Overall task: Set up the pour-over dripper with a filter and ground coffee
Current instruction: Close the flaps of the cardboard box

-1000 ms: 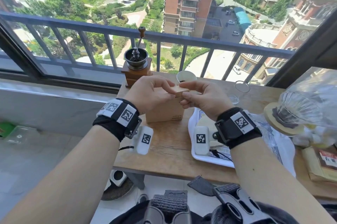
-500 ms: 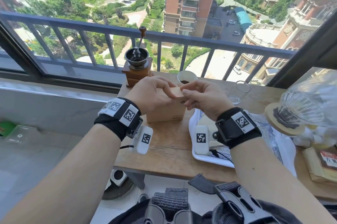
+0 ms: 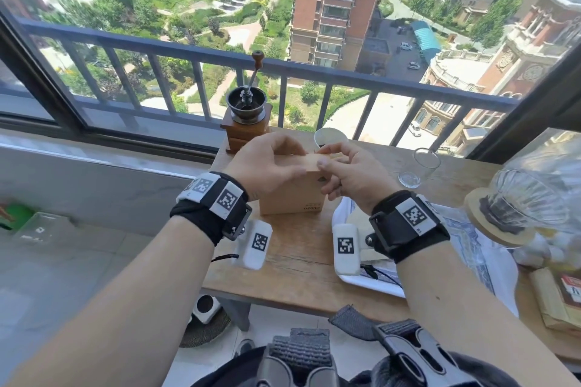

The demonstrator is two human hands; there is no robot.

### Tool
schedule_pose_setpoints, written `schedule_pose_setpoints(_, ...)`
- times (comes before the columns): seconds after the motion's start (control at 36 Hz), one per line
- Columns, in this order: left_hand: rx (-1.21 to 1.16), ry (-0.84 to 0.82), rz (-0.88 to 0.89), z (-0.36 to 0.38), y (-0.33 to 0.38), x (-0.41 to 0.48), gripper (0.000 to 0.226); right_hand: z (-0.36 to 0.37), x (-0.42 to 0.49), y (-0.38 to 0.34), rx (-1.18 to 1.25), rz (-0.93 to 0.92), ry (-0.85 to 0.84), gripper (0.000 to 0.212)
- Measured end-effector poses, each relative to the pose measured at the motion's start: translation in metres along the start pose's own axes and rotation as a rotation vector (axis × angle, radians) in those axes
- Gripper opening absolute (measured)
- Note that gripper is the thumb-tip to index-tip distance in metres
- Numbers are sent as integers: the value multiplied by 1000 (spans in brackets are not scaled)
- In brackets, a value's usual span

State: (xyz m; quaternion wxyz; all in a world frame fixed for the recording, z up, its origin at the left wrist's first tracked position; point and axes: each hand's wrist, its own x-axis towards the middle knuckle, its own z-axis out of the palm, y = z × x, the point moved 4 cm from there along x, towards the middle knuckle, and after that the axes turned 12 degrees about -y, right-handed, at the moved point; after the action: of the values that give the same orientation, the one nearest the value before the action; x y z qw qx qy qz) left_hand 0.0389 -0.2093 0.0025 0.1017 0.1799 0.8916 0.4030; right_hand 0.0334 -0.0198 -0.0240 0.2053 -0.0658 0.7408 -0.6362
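Note:
A small brown cardboard box [image 3: 292, 194] stands on the wooden table [image 3: 295, 260]. My left hand [image 3: 267, 166] grips its top left side, thumb and fingers around the upper edge. My right hand [image 3: 349, 172] pinches the box's top flap with thumb and forefinger. Just behind the hands, a white paper cup [image 3: 330, 136] holds something dark. The glass dripper [image 3: 518, 198] with a wooden collar sits at the right, inside a clear plastic bag. At the back left of the table stands a wooden hand coffee grinder [image 3: 246, 116].
An empty drinking glass [image 3: 419, 166] stands right of the hands. A white tray [image 3: 371, 279] with paper items lies under my right wrist. A brown packet [image 3: 559, 298] lies at the far right edge. The window railing runs close behind the table.
My hands have shifted slightly on the box top; the flap held up by my right hand a second ago now lies lower, against the box's top edge.

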Motion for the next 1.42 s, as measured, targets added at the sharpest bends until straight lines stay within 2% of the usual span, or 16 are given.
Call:
schedule_pose_setpoints(0.08, -72, -49, -17, 16, 9, 16, 40, -21, -19, 8, 50, -1, 65, 15)
schedule_pose_setpoints(0.17, -110, -40, -121, 28, 10, 34, 48, -37, -34, 14, 108, -12, 154, 14)
schedule_pose_setpoints(0.31, -111, -5, -242, 44, 1, 54, 59, -55, -42, 21, 132, -5, 277, 26)
schedule_pose_setpoints(0.39, -231, 1, -263, 55, -2, 61, 55, -61, -41, 25, 169, 19, 296, 24)
schedule_pose_setpoints(0.47, -289, 2, -280, 59, -6, 67, 54, -64, -35, 29, 215, 46, 318, 11)
schedule_pose_setpoints(0.58, -384, 17, -327, 59, -14, 70, 51, -65, -25, 37, 248, 99, 341, 14)
schedule_pose_setpoints(0.78, -415, 42, -362, 52, -28, 66, 59, -57, -7, 39, 273, 148, 318, 18)
schedule_pose_setpoints(0.92, -421, 31, -356, 50, -27, 67, 40, -57, -3, 40, 275, 160, 318, 17)
schedule_pose_setpoints(1.06, -438, 7, -383, 53, -24, 71, 38, -63, -6, 43, 250, 187, 325, 14)
schedule_pose_setpoints(1.11, -442, -5, -391, 57, -22, 73, 30, -65, -9, 45, 217, 203, 329, 22)
schedule_pose_setpoints(1.19, -434, -20, -400, 63, -20, 75, 30, -68, -13, 50, 177, 223, 332, 35)
schedule_pose_setpoints(1.33, -388, -35, -393, 73, -17, 76, 30, -71, -22, 56, 140, 240, 335, 40)
schedule_pose_setpoints(1.42, -342, -28, -418, 75, -21, 74, 43, -68, -24, 57, 108, 254, 326, 42)
